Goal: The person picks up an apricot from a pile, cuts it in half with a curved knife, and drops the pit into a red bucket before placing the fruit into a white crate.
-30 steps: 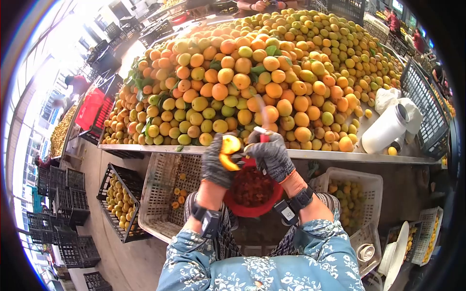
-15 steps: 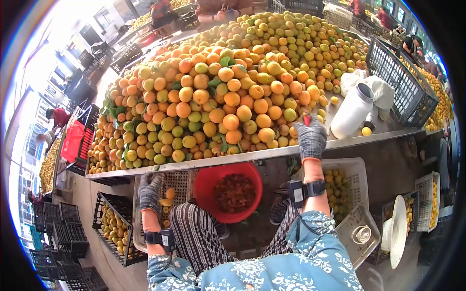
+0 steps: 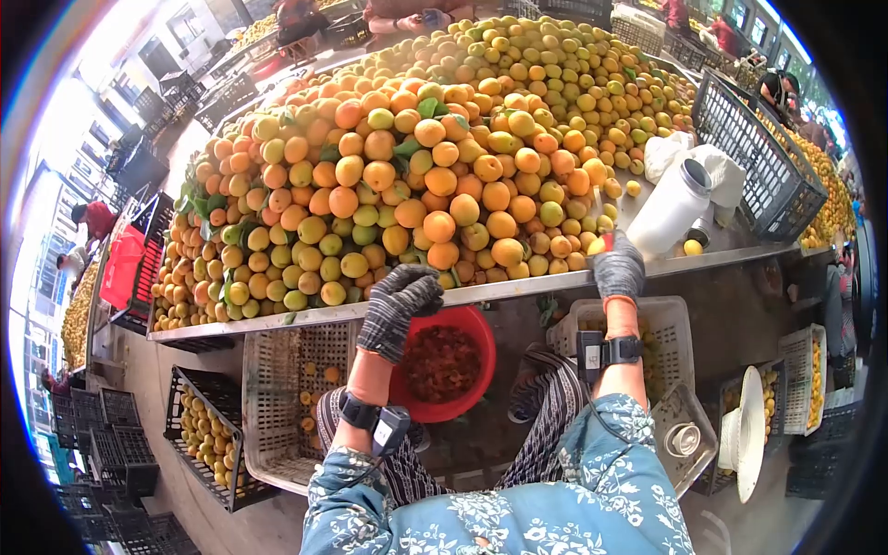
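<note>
- Head view looks down on a steel table bearing a fruit pile of orange and green-yellow fruit, heaped high and sloping to the near edge.
- Right hand, gloved, rests at the table lip, closed round a red-handled tool of which only the red end shows above the glove.
- A yellow fruit lies just beside its fingertips; contact cannot be confirmed.
- Left hand, gloved, hangs over the near edge with fingers loosely curled and nothing seen in them, just short of the pile's lowest row.
- Red bowl sits on the lap below the table lip, between both arms. It holds dark reddish matter. Judged placed so either hand can reach it.
- White basket on the left and a second white basket on the right flank the knees, both holding fruit.
- White jar stands on bare steel right of the pile, near the right hand.
- Black crate closes off the table's right end.
- Open room is narrow: only the gap between lap and lip, hemmed by baskets.
</note>
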Demonstrator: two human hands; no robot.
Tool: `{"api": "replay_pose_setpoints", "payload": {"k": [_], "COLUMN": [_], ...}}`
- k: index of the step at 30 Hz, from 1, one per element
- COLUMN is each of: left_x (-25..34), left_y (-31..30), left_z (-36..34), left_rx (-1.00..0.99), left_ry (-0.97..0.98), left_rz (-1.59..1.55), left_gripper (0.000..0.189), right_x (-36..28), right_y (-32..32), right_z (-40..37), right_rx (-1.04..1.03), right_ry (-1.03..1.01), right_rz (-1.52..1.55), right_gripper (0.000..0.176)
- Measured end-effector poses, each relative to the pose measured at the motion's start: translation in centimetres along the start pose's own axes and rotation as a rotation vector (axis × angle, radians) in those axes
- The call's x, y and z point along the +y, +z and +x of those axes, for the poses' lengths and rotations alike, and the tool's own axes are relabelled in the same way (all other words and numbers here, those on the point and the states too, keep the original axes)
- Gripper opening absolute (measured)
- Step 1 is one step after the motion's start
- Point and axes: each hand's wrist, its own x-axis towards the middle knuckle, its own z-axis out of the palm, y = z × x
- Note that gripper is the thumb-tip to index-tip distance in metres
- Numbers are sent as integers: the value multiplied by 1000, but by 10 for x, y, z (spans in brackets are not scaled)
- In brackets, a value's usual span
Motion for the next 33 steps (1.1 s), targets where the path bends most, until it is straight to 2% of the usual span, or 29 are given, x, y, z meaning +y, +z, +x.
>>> {"api": "replay_pose_setpoints", "payload": {"k": [2, 3, 4, 5, 6, 8, 9, 10, 11, 12, 14, 15, 16, 18, 19, 20, 22, 26, 28, 30, 31, 32, 33], "left_x": [-10, -13, -14, -14, -16, -20, -15, -9, -8, 0, 18, 13, 9, 6, 6, 5, 5, 18, 23, 23, 28, 27, 29], "left_y": [-8, -8, -8, -7, -5, -3, 0, 4, 3, 2, 5, 2, -4, -18, -26, -33, -43, -49, -48, -49, -48, -50, -51], "left_z": [3, 3, 3, 4, 7, 12, 9, 5, 4, -2, -12, -7, -5, -3, 0, 2, 7, 3, 0, 4, 0, 0, -1], "left_rx": [-5, -26, -48, -125, -109, -225, -246, -267, -299, -272, -300, -217, -206, -161, -112, -103, -135, -77, -79, 27, -107, -105, -87], "left_ry": [-71, -110, -148, -101, -96, -39, -35, -31, 80, 86, -37, -33, -27, 89, 84, 86, 285, 328, 297, 395, 267, 267, 290], "left_rz": [49, 33, 22, -28, -25, -220, -216, -214, -44, -45, -262, -251, -251, -278, -228, -223, -278, -213, -282, -98, -516, -513, -371], "left_gripper": [20, 21, 21, 25, 25, 29, 32, 35, 38, 38, 42, 45, 45, 49, 53, 53, 57, 58, 60, 59, 58, 58, 59], "right_x": [28, 9, -16, -25, -33, -73, -89, -106, -123, -136, -151, -158, -163, -174, -178, -178, -167, -158, -157, -161, -162, -163, -163], "right_y": [33, 15, -6, -11, -12, -15, -13, -15, -23, -28, 3, 6, 7, 5, 6, 0, 14, 30, 30, 31, 28, 26, 25], "right_z": [14, -3, -23, -34, -44, -69, -78, -88, -96, -102, -105, -106, -109, -116, -114, -117, -112, -123, -132, -140, -142, -143, -143], "right_rx": [150, 57, -1, -204, -415, -620, -724, -750, -756, -751, -556, -533, -543, -850, -732, -765, -769, -706, -812, -762, -823, -884, -917], "right_ry": [-11, -64, -38, -12, 15, -235, -282, -294, -404, -509, -806, -923, -931, -480, -542, -435, -343, -400, -438, -479, -457, -434, -426], "right_rz": [605, 1065, 1327, 1436, 1539, 1638, 1634, 1561, 1386, 1208, 1146, 1045, 1046, 1334, 1275, 1294, 1239, 1238, 1255, 1264, 1264, 1265, 1274], "right_gripper": [32, 39, 43, 44, 46, 50, 54, 45, 44, 43, 44, 46, 46, 47, 46, 37, 29, 21, 21, 24, 25, 25, 26]}}
